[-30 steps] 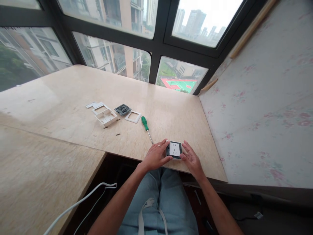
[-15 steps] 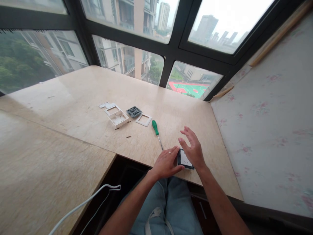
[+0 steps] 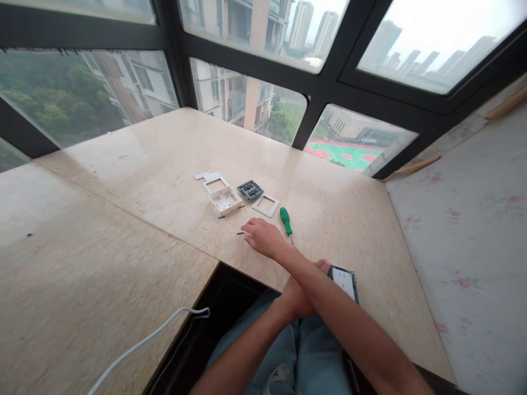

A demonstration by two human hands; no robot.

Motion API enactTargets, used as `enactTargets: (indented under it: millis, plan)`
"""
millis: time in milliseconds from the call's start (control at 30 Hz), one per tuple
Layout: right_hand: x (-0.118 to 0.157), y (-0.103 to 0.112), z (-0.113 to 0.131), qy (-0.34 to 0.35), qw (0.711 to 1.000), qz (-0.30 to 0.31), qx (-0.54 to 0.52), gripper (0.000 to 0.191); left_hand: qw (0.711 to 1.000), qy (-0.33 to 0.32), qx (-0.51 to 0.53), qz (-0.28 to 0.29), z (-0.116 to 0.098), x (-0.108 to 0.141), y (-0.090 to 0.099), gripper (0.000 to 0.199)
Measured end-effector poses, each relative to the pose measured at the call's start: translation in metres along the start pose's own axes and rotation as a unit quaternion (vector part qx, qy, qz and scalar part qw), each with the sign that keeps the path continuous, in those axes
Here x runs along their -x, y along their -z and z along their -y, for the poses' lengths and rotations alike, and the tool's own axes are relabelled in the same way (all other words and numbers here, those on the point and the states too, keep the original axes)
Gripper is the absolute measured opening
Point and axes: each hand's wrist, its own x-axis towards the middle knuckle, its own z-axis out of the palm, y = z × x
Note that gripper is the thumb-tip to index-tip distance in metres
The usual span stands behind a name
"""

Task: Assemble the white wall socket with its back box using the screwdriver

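My right hand (image 3: pixel 265 237) reaches across my left forearm, its thumb and fingertips apart at either side of a small screw (image 3: pixel 240 233) on the table. My left hand (image 3: pixel 300 291) is at the near edge, partly hidden behind my right forearm; its fingertips rest against the side of a wall socket (image 3: pixel 343 281) with a white face and dark frame. Between the hands and the loose parts lies a green-handled screwdriver (image 3: pixel 285 221), its tip hidden behind my right arm.
Farther back are an open white mounting box (image 3: pixel 226 202), a dark socket insert (image 3: pixel 250 190), a white frame (image 3: pixel 266 206) and other white cover pieces (image 3: pixel 207 175). More screws lie beside the box. A white cable (image 3: pixel 144 337) hangs by the table's inner corner. Windows and a papered wall enclose the table.
My right hand has left its place above the socket and swung left over my left arm to the screw. My left hand stays by the socket. The view has turned left.
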Motion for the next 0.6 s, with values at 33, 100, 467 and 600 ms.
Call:
enactTargets:
  millis: [33, 100, 467, 600]
  plan:
    - [-0.004, -0.003, 0.001, 0.002, 1.000, 0.009, 0.009, 0.020, 1.000, -0.006, 0.003, -0.005, 0.003, 0.001, -0.002, 0.089]
    - [-0.010, -0.007, 0.001, 0.002, 0.999, 0.026, 0.031, 0.021, 1.000, -0.019, 0.006, -0.017, 0.007, 0.002, -0.004, 0.088]
    - [-0.011, -0.005, -0.001, -0.010, 0.992, 0.082, 0.093, 0.020, 1.000, -0.019, -0.003, -0.013, 0.008, 0.001, -0.005, 0.086]
    - [-0.001, -0.008, -0.011, -0.016, 0.996, 0.065, 0.059, 0.015, 1.000, -0.011, -0.002, -0.022, 0.000, 0.000, -0.001, 0.083]
